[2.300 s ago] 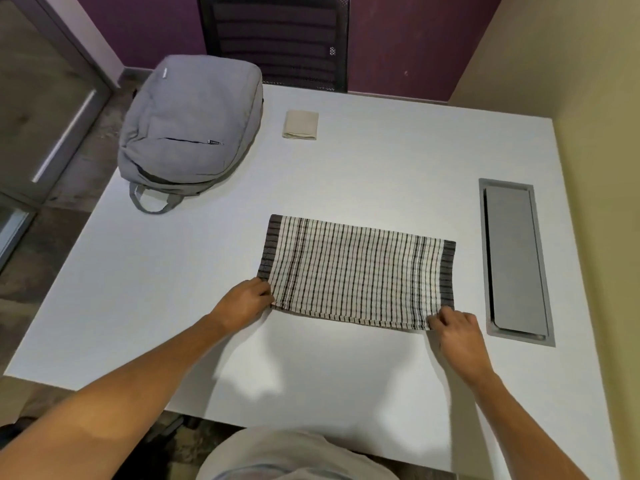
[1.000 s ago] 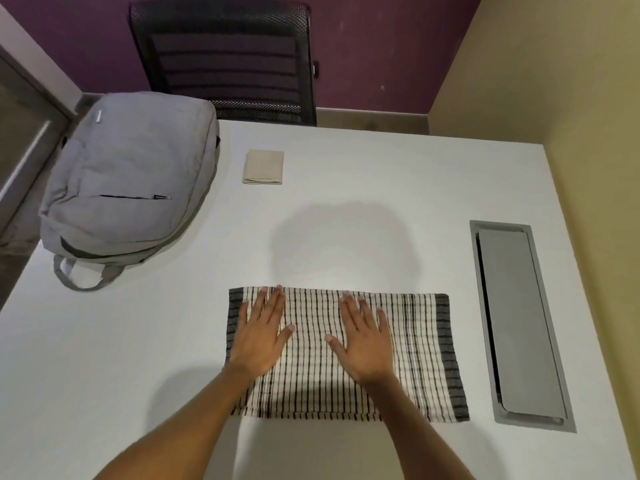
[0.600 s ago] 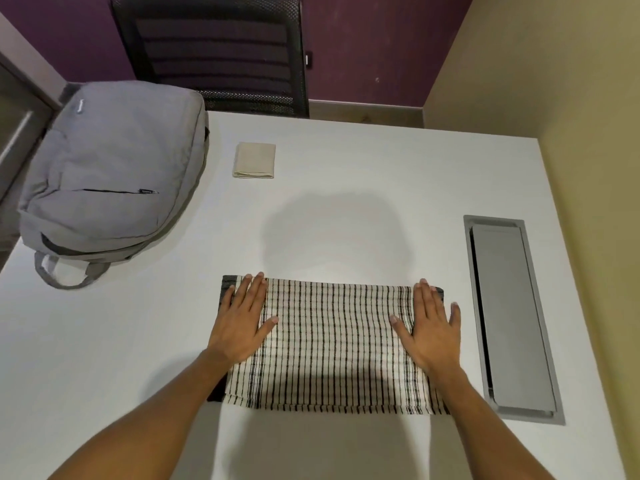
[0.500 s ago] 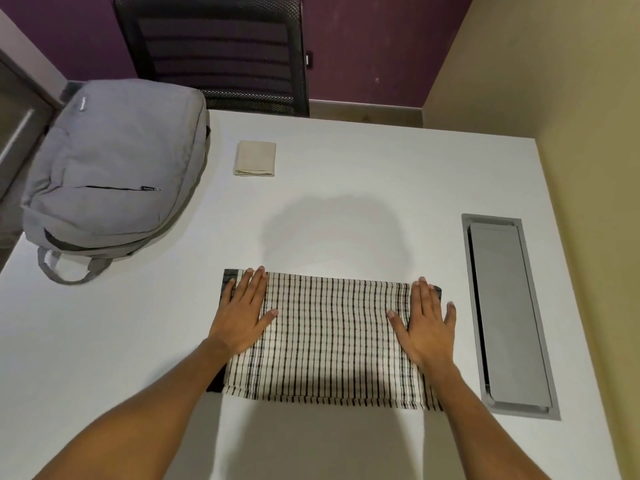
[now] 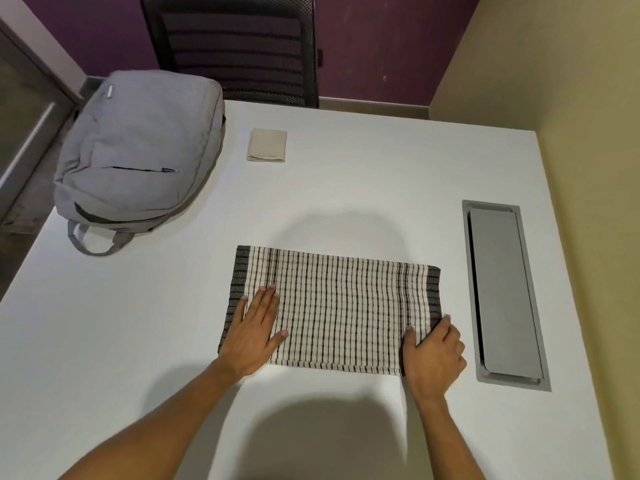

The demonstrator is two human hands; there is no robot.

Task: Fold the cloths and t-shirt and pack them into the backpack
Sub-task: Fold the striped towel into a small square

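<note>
Both hands (image 5: 341, 344) rest on the striped cloth (image 5: 341, 306); backpack (image 5: 138, 147) lies zipped.

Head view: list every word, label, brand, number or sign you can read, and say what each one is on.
No text can be read here.
backpack: a small pale tag near its far corner and a small tab by the front zip, both too small and blurred to read.
checked cloth: only a woven stripe pattern, no writing.
beige folded cloth: plain.
</note>
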